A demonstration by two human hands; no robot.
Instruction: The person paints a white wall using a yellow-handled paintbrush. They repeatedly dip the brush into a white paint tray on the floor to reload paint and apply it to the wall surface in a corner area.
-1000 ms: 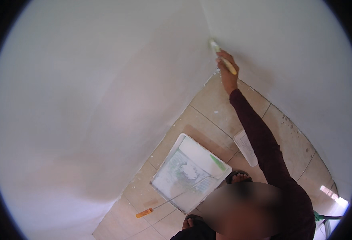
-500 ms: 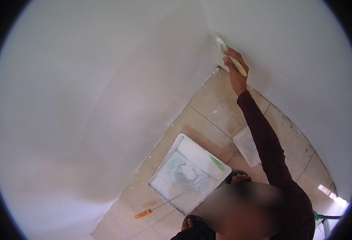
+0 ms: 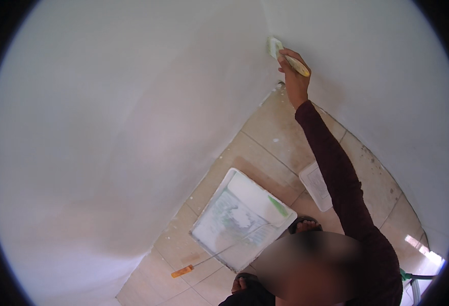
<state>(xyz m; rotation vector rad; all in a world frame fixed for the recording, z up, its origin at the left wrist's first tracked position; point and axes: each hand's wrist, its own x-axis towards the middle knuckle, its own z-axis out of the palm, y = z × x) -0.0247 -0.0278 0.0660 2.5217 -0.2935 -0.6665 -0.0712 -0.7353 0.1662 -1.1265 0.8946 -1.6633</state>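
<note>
My right hand (image 3: pixel 297 84) is closed round the pale yellow handle of a paintbrush (image 3: pixel 299 68). The arm reaches far forward in a dark maroon sleeve. Pale bristles, wet with whitish paint, rest at the corner where the left white wall (image 3: pixel 148 112) meets the right white wall (image 3: pixel 367 66), a little above the floor. My left hand does not show. Below and nearer, a white paint tray (image 3: pixel 228 178) holds white paint with a green patch. Across it lies a roller frame with an orange handle (image 3: pixel 182 271).
A pale rectangular lid or tub (image 3: pixel 313 183) lies partly behind my right forearm. Beige floor tiles (image 3: pixel 265 120) carry white paint spots along the wall's foot. My sandalled feet (image 3: pixel 306 224) stand close to the tray. Something green and a dark hose-like piece (image 3: pixel 413 276) sit at lower right.
My right hand has moved up the corner and slightly left with the paintbrush. The brush has turned so that its flat side shows more. Tray and roller frame stay in place.
</note>
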